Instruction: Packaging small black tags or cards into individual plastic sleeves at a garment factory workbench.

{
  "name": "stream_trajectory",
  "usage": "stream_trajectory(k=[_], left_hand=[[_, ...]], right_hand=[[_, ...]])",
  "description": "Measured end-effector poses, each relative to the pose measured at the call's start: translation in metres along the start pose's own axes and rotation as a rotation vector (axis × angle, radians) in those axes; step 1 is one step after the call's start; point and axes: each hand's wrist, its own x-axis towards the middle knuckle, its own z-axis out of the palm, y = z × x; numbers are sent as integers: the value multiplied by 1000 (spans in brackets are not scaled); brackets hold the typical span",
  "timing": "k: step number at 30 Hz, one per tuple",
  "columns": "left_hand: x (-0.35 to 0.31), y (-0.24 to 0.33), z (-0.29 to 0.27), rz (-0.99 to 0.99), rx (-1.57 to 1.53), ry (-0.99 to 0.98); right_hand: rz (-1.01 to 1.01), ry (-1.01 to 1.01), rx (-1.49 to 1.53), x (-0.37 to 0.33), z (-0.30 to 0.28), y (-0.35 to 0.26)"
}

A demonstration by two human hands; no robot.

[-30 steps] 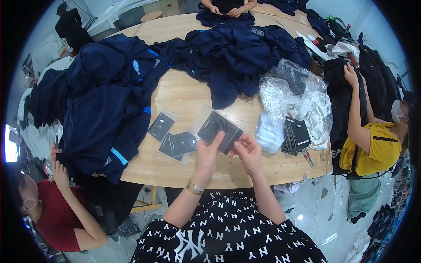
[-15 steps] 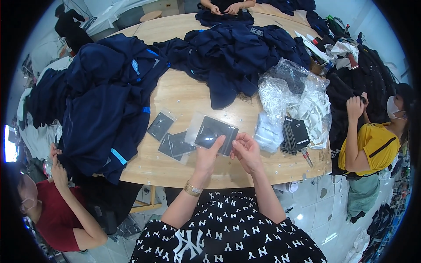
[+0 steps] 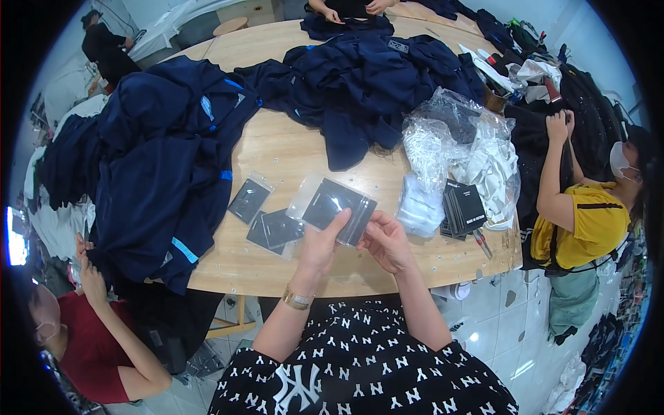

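Observation:
Between my hands is a small clear plastic zip bag [image 3: 325,200] with a dark card inside. My left hand [image 3: 321,245] grips its lower edge, the thumb lying over the front. The fingers of my right hand [image 3: 387,242] pinch the bag's right end, by the zip strip. On the table to the left lie more bagged dark cards: one bagged card [image 3: 250,198] set apart, and an overlapping pair of bagged cards [image 3: 275,232] just beyond my left wrist. A fanned stack of black cards [image 3: 465,209] rests to the right of my right hand.
Navy garments [image 3: 162,152] cover the table's left side, with another navy heap [image 3: 373,83] at the back. Clear plastic bags [image 3: 432,152] and a small red-handled tool [image 3: 482,243] lie at right. Co-workers sit or stand left, right and across.
The bag has tilted slightly in my hands and shifted a little left; both hands keep their grip. The co-worker in yellow at right has raised their hands and turned.

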Motion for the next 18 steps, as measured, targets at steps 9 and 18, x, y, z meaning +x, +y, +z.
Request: stream_trajectory(k=[9,18], left_hand=[[-4,-7,-1,27,101,31],[1,-13,-9,8,75,1]], right_hand=[[5,49,-154,-4,5,-7],[41,52,-144,-3,13,-6]])
